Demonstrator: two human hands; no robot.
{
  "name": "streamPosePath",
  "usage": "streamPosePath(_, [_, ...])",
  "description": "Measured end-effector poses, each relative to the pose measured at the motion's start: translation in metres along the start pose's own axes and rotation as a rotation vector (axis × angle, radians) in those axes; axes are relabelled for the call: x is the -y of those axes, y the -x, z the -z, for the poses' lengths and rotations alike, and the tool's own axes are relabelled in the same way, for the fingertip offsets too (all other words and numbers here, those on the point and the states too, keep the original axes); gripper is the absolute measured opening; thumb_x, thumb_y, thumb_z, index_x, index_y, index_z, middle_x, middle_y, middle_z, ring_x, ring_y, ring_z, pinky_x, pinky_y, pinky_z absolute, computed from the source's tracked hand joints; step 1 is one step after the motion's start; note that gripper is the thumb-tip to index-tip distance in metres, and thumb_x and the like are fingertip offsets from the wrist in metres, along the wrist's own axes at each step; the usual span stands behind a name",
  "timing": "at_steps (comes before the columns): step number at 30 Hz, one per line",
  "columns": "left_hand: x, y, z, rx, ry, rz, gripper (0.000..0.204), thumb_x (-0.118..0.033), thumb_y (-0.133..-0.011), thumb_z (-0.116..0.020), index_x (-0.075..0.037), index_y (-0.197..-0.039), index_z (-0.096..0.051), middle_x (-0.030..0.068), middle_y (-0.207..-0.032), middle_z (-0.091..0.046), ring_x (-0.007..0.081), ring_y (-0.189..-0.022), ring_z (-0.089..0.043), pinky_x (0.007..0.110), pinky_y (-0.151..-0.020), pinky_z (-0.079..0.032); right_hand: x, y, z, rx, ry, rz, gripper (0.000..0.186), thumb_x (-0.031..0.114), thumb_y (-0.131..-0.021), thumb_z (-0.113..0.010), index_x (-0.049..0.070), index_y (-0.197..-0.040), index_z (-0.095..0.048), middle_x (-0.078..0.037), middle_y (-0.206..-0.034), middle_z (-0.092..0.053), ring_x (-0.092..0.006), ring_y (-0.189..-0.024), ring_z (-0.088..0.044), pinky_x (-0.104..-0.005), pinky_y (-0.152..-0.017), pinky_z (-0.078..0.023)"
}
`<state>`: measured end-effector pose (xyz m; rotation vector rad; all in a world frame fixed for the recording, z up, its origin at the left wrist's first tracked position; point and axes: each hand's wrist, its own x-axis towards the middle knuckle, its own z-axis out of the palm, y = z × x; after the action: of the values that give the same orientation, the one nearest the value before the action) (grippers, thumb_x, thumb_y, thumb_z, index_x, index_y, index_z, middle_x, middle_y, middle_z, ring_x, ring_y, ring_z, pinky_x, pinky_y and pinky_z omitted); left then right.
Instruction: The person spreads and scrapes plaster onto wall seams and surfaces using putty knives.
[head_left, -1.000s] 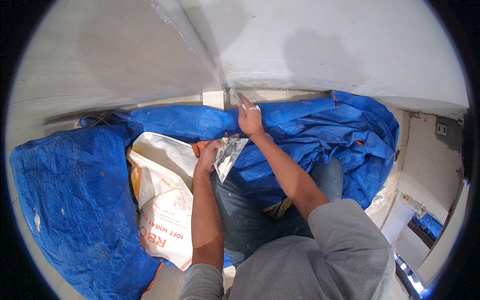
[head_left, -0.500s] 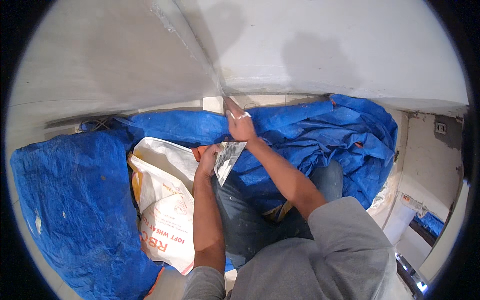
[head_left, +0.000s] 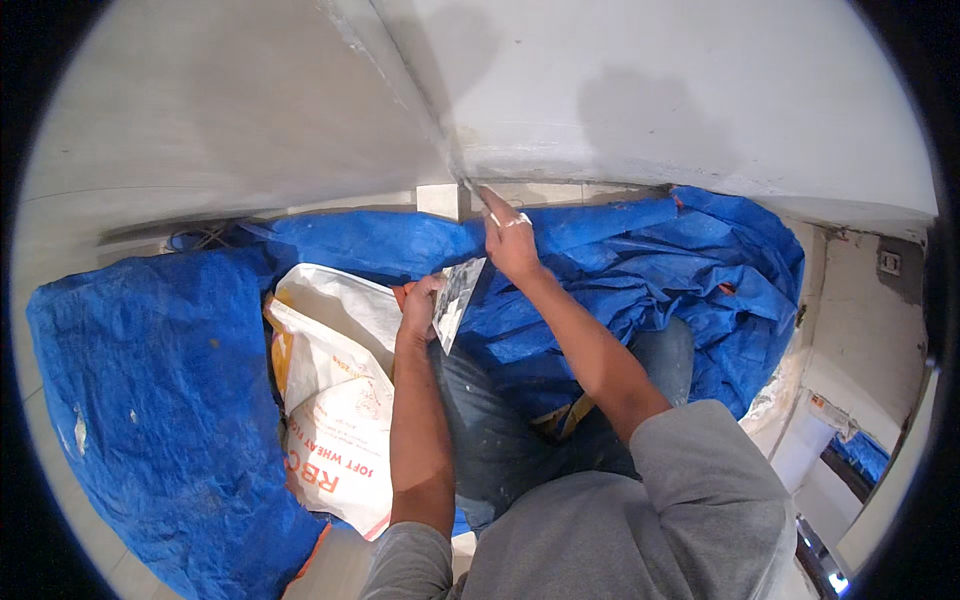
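Note:
My left hand (head_left: 422, 303) is closed on the near-left edge of a flat metal trowel (head_left: 459, 297), smeared with white and grey paste and tilted above my knees. Farther up, my right hand (head_left: 510, 238) reaches to the foot of the corner where two pale walls meet. Its fingers are closed round a thin putty knife (head_left: 472, 186), mostly hidden by the hand, with its tip at the corner joint (head_left: 455, 160). White paste coats some of my right fingers. A bit of orange (head_left: 402, 294) shows beside my left hand; I cannot tell what it belongs to.
A crumpled blue tarp (head_left: 150, 400) covers the floor along the walls and around my legs. On it, left of my left forearm, lies an open white woven sack (head_left: 340, 430). A pale tile (head_left: 437, 201) shows at the corner. A wall socket (head_left: 889, 262) is at far right.
My right hand has shifted slightly down and right, staying near the corner. The trowel in my left hand has tilted steeper. The whole view has shifted a little.

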<state>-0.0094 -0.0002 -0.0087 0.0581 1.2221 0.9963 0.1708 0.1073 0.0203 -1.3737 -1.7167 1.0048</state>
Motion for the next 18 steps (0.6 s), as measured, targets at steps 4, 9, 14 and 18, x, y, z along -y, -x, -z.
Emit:
streamPosePath(4, [-0.008,0.01,-0.021,0.076,0.037,0.084,0.049,-0.018,-0.073,-0.058,0.005,-0.115,-0.067,0.0133,-0.107,-0.071,0.0251,-0.091,-0.069,0.035,-0.087,-0.054,-0.024,-0.006,-0.004,-0.064,0.021,0.032,0.045,0.001,-0.091,-0.05,0.003,-0.136,-0.052,-0.026,-0.131,-0.059,-0.0429,-0.121,-0.057,-0.0463,-0.102,-0.046])
streamPosePath(9, [-0.009,0.017,-0.03,0.043,-0.005,0.059,0.048,-0.017,-0.074,-0.057,0.008,-0.114,-0.066,0.014,-0.107,-0.071,0.025,-0.091,-0.07,0.034,-0.084,-0.056,-0.042,-0.014,-0.024,-0.025,0.054,-0.032,0.047,0.002,-0.091,-0.05,0.004,-0.138,-0.051,-0.026,-0.132,-0.058,-0.0425,-0.122,-0.055,-0.0458,-0.104,-0.045])
streamPosePath(14, [-0.013,0.019,-0.035,0.06,0.017,0.078,0.051,-0.015,-0.074,-0.057,0.011,-0.117,-0.063,0.0151,-0.107,-0.071,0.0257,-0.089,-0.07,0.034,-0.084,-0.056,-0.047,-0.014,-0.028,-0.044,0.043,-0.023,0.044,0.009,-0.094,-0.05,0.006,-0.139,-0.051,-0.025,-0.132,-0.059,-0.0422,-0.122,-0.055,-0.0461,-0.104,-0.045])
streamPosePath(18, [-0.002,0.008,-0.015,0.002,-0.023,-0.036,0.053,-0.013,-0.074,-0.057,0.012,-0.121,-0.061,0.0163,-0.109,-0.071,0.0257,-0.09,-0.07,0.033,-0.084,-0.056,-0.039,-0.014,-0.023,0.098,0.074,-0.169,0.043,0.011,-0.095,-0.05,0.005,-0.138,-0.052,-0.024,-0.132,-0.058,-0.042,-0.123,-0.055,-0.0458,-0.104,-0.045])
